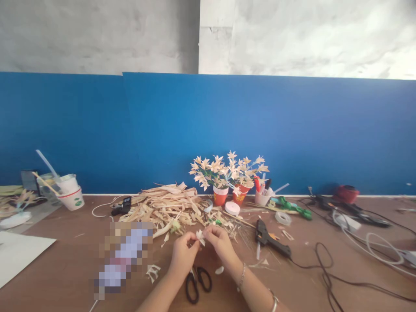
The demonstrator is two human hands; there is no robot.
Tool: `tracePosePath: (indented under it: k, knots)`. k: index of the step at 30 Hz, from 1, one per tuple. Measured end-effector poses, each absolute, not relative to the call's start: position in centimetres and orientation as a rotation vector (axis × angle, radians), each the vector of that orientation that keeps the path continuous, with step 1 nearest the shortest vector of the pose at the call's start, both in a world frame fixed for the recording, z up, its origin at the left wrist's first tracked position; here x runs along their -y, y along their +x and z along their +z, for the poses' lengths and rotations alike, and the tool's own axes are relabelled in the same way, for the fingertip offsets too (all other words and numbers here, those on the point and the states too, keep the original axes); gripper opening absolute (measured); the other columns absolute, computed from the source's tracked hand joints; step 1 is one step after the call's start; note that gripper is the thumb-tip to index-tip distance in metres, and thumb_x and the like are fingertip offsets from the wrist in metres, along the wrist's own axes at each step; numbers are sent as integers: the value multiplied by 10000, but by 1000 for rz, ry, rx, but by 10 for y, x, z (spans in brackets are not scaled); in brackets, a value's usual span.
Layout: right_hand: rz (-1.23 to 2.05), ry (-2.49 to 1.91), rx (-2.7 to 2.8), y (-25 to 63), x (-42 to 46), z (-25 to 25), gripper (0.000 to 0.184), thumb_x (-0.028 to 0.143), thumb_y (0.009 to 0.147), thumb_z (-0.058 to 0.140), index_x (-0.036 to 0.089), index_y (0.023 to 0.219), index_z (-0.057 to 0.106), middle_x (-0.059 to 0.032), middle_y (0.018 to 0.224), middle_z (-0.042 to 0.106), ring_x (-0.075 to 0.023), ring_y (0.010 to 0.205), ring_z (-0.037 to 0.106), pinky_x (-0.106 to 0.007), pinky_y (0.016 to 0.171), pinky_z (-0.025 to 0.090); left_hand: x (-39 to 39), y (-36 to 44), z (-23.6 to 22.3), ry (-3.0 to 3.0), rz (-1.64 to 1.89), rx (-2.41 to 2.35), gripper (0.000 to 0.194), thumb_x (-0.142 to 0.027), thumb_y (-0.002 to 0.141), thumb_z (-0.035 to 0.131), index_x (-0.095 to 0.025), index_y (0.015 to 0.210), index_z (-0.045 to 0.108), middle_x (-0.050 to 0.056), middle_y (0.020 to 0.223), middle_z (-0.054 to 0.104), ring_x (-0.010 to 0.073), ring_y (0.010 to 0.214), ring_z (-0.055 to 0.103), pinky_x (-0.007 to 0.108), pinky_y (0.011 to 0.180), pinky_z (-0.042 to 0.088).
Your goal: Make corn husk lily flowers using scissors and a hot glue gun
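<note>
Between my two hands is a small pale flower of husk petals [200,237], pinched from both sides. My left hand [186,255] has thumb and forefinger closed on its left edge. From the right, my right hand [219,242] grips it with the fingertips, which partly cover it. Black-handled scissors [198,284] lie on the table just below the hands, their blades partly hidden by my left hand. Beyond the hands spreads a heap of dried corn husks [172,201]. A white scrap [219,270] rests beneath my right wrist.
Two red cups [220,197] of husk flowers [214,169] stand by the blue partition [156,130]. Right of my hands lies a black glue gun [269,240] with its cable. A tape roll [282,218], white cords [367,247] and, far left, a white cup [71,197] are around.
</note>
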State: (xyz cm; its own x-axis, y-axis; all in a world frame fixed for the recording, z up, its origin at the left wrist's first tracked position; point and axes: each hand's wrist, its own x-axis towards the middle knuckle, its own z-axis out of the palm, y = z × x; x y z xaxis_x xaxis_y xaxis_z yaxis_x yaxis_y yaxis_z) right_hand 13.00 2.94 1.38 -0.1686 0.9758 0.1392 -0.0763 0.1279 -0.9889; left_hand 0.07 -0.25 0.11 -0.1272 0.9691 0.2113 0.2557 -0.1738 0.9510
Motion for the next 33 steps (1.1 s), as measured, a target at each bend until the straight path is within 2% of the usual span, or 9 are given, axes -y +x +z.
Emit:
tracePosePath:
  k: [4, 9, 16, 22, 26, 33]
  knots:
    - [1259, -985, 1329, 132, -31, 12, 243, 373, 643, 631, 161, 549, 559, 17, 554, 524, -123, 557, 439, -238, 559, 354, -1, 3, -7, 1319, 1318, -1305, 119, -254, 690, 555, -149, 705, 610, -4, 537, 614, 131, 466, 556, 200, 409, 399]
    - [1248, -997, 1294, 133, -33, 12, 268, 399, 650, 632, 158, 559, 560, 22, 542, 510, -120, 545, 432, -239, 555, 342, -4, 7, -10, 1199, 1310, -1171, 207, -287, 646, 622, -128, 775, 647, 42, 697, 669, 152, 576, 620, 246, 517, 497]
    - [1172, -979, 1365, 133, -32, 14, 283, 424, 710, 583, 159, 610, 578, 7, 592, 532, -137, 600, 458, -246, 590, 353, -2, 3, -4, 1217, 1375, -1226, 153, -294, 669, 615, -142, 654, 616, -3, 531, 609, 153, 521, 604, 235, 476, 482]
    - [1156, -1023, 1478, 132, -28, 15, 269, 391, 718, 562, 164, 577, 522, 28, 567, 481, -119, 579, 423, -228, 563, 335, -4, 0, -1, 1133, 1437, -1235, 176, -300, 653, 640, -130, 696, 629, 7, 563, 623, 154, 538, 602, 233, 482, 482]
    - [1172, -1022, 1516, 131, -25, 15, 229, 348, 705, 557, 159, 582, 513, 25, 582, 498, -120, 591, 438, -230, 585, 345, -6, 0, -4, 1098, 1428, -1205, 162, -279, 637, 651, -130, 697, 632, 13, 595, 634, 148, 547, 601, 218, 471, 467]
    - [1166, -1015, 1491, 133, -28, 14, 188, 316, 692, 550, 163, 590, 513, 26, 587, 488, -123, 598, 436, -232, 592, 348, -5, 2, -3, 1110, 1388, -1202, 166, -286, 623, 654, -134, 680, 618, -6, 506, 594, 116, 457, 538, 187, 407, 390]
